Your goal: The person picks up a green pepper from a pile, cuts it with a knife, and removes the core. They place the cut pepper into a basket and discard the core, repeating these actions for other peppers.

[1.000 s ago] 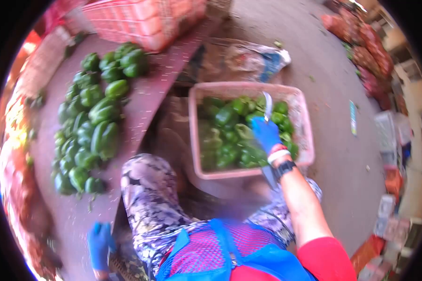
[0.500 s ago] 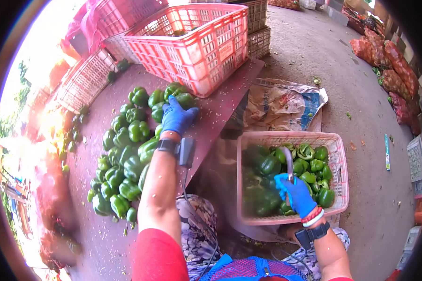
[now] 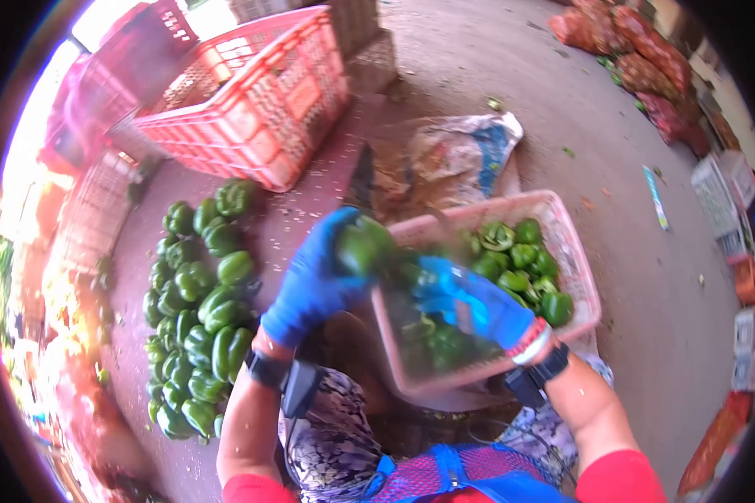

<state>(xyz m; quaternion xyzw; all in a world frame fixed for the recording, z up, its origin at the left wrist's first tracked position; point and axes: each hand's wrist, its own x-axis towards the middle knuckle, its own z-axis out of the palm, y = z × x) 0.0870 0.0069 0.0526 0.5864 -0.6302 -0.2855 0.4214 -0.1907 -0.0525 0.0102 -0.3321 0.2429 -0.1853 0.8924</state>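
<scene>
My left hand (image 3: 319, 277), in a blue glove, is closed on a green bell pepper (image 3: 365, 245) in front of me, near the left edge of the crate. Close to its right is my right hand (image 3: 474, 302), also gloved in blue, over the pink crate (image 3: 594, 285); its fingers are curled and blurred, and a faint curved tool (image 3: 440, 220) shows above them. Green peppers (image 3: 524, 256), some cut open, lie inside the crate. More whole peppers (image 3: 197, 281) are spread in a group on the dark red surface (image 3: 143, 243) to the left.
A large red and white crate (image 3: 260, 117) stands at the back of the surface. Behind the pink crate lies a crumpled sack (image 3: 445, 159). Net sacks (image 3: 646, 50) lie at the upper right, with white crates (image 3: 721, 201) along the right side.
My left hand has moved from the peppers on the surface toward the pink crate, with a pepper now in it. My right hand has come closer to it. The head view has shifted.
</scene>
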